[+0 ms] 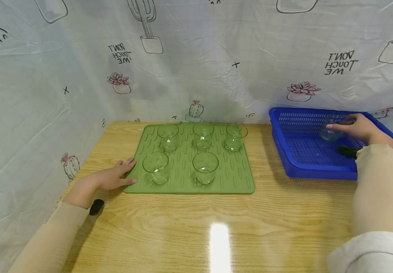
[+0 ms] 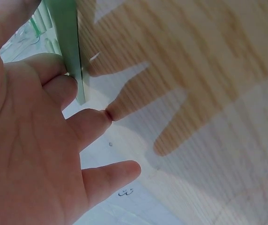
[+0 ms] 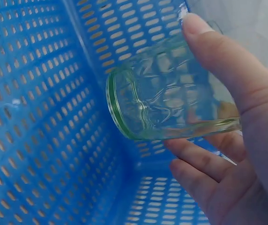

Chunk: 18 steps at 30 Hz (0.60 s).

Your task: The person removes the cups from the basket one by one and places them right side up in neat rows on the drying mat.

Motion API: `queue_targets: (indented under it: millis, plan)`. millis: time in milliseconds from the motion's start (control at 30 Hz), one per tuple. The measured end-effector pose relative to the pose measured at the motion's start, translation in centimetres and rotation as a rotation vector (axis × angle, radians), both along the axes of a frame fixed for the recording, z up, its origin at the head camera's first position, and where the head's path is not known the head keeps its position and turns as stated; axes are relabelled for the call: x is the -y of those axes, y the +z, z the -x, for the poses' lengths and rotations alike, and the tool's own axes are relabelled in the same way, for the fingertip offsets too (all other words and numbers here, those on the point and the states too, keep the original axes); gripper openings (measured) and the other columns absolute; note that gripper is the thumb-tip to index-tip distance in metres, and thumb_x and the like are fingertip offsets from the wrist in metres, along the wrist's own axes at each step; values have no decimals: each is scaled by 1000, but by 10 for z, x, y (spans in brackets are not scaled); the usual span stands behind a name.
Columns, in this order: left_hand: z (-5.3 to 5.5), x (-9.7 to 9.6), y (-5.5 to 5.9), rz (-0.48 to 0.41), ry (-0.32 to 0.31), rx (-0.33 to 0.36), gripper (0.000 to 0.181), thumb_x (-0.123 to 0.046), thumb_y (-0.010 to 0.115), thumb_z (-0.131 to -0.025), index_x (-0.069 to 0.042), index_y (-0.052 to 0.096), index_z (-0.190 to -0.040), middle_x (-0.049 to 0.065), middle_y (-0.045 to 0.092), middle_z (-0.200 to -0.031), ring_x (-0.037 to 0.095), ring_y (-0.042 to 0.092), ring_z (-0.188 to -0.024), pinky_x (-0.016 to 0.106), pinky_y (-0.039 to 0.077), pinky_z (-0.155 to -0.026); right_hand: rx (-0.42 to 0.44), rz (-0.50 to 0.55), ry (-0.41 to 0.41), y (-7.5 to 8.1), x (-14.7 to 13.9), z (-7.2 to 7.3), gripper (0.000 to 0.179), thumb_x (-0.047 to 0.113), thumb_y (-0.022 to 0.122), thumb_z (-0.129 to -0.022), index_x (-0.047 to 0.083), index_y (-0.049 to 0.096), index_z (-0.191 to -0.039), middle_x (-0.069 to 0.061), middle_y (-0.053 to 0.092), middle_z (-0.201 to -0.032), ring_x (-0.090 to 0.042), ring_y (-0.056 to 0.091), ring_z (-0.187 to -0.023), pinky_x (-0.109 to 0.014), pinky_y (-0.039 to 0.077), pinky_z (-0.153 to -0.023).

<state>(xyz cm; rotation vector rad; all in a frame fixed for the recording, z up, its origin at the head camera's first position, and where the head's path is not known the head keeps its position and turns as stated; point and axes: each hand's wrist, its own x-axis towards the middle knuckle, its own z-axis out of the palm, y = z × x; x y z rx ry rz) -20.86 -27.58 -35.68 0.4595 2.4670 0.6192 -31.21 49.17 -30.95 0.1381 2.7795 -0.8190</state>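
Observation:
My right hand (image 1: 365,129) grips a clear drinking glass (image 1: 330,131) inside the blue plastic basket (image 1: 295,169). In the right wrist view the thumb lies along one side of the glass (image 3: 167,93) and the fingers curl round the other, with its thick greenish base toward the basket's mesh. On the left, my left hand (image 1: 109,177) rests with spread fingers at the left edge of the green draining mat (image 1: 182,185). Several similar glasses stand on that mat: three in the back row, including the rightmost glass (image 1: 234,138), and two in front, including the left one (image 1: 157,170).
The wooden table (image 1: 169,231) runs under the mat and basket. Behind and to the left hangs a white patterned plastic sheet (image 1: 210,57). A dark object (image 1: 348,151) shows beneath my right wrist, within the basket's outline. The basket's raised rim surrounds the right hand's work.

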Motion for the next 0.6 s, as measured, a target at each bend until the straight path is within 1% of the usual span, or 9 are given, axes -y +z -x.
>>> queue_targets:
  millis: [100,233,367,600]
  plan:
    - [0,0,2,-3,1,1,89,-39,59,-105,9,8,-161,32,-7,-166,59,-14,-146,77,4,-112,-24,41,10,7,5,-2,114,59,58,-100,-21,-5,-152,-53,20,-147,-70,21,-132,-79,26,-104]
    - [-1,-1,3,11,3,3,88,-38,59,-106,8,8,-161,30,-7,-166,58,-14,-146,76,3,-112,-39,47,35,14,10,-6,110,55,57,-101,-19,-5,-153,-51,22,-147,-70,15,-136,-80,21,-106]
    - [0,-1,3,13,6,8,88,-38,59,-106,8,9,-161,30,-7,-166,58,-14,-146,76,4,-113,-60,54,56,18,16,-8,108,53,57,-102,-16,-6,-155,-49,24,-149,-68,16,-138,-79,21,-106]
    - [1,-2,5,8,-1,7,88,-37,59,-106,9,8,-161,31,-6,-166,59,-13,-146,77,5,-112,-101,115,80,24,26,-9,103,48,59,-103,-10,-3,-159,-46,25,-151,-67,19,-138,-79,21,-107]
